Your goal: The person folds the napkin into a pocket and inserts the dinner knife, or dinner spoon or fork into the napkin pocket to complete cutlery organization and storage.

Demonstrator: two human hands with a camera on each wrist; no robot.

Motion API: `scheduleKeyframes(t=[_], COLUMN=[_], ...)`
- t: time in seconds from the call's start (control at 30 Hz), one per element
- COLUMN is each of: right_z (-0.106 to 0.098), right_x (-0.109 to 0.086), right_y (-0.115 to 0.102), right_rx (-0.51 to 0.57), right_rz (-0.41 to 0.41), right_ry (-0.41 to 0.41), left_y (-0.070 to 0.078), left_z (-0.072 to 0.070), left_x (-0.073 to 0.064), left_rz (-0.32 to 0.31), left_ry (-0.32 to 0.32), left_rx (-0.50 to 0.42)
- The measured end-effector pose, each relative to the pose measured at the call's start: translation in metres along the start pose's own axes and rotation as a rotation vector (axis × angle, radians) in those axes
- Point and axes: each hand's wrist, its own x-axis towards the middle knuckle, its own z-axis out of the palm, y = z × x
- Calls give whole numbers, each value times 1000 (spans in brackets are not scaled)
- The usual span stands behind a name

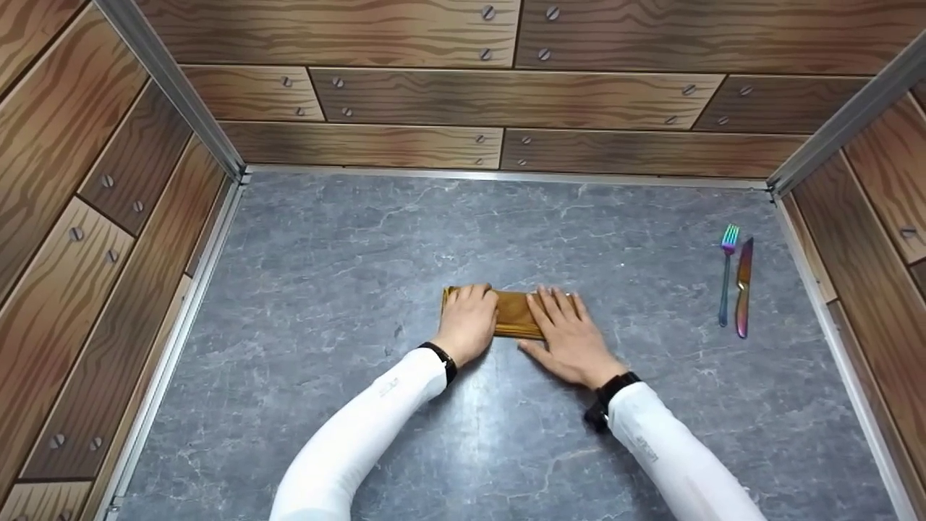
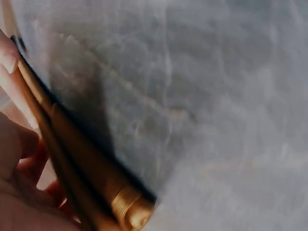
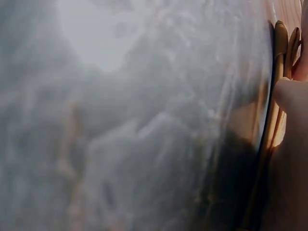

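Note:
A folded golden-brown cloth (image 1: 517, 311) lies in layers on the grey tabletop, in the middle of the head view. At its left end my left hand (image 1: 469, 318) grips it with bent fingers. My right hand (image 1: 571, 336) presses flat on the right end, fingers straight and spread, the thumb out near the front edge. In the left wrist view the stacked folds of the cloth (image 2: 86, 154) show edge-on beside the left fingers. The right wrist view shows the same layered edge (image 3: 279, 62) at the far right, close to the right thumb. Both hands hide the cloth's ends.
To the right lie a rainbow-coloured fork (image 1: 726, 278) and a matching table knife (image 1: 743, 289), side by side. Wood-patterned walls (image 1: 506, 98) with metal edging enclose the grey marbled tabletop (image 1: 347, 253) at the back and both sides.

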Motion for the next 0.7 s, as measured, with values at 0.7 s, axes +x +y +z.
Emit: scheduleKeyframes(t=[0.7], right_z=[2], right_x=[0], right_y=[0], right_rx=[7], right_rz=[-5], right_ry=[-1], left_y=[-37], left_z=[15], left_x=[-8], left_rz=[207], left_ry=[-229], left_rx=[224])
